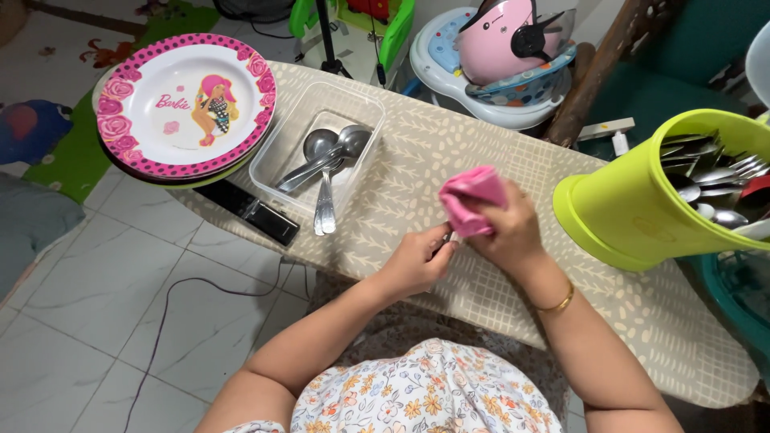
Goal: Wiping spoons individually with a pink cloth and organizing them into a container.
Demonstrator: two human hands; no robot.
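On the patterned surface (497, 297), the right hand (513, 232) has its grip closed around a pink cloth (472, 200), while the left hand (417, 261) pinches a small metal piece, mostly hidden, just beside the cloth.

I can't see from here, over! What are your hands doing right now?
Right hand wrapping the pink cloth. Left hand pinching a small metal piece at the cloth's edge, mostly hidden. Clear tub with spoons close by, nothing blocking.
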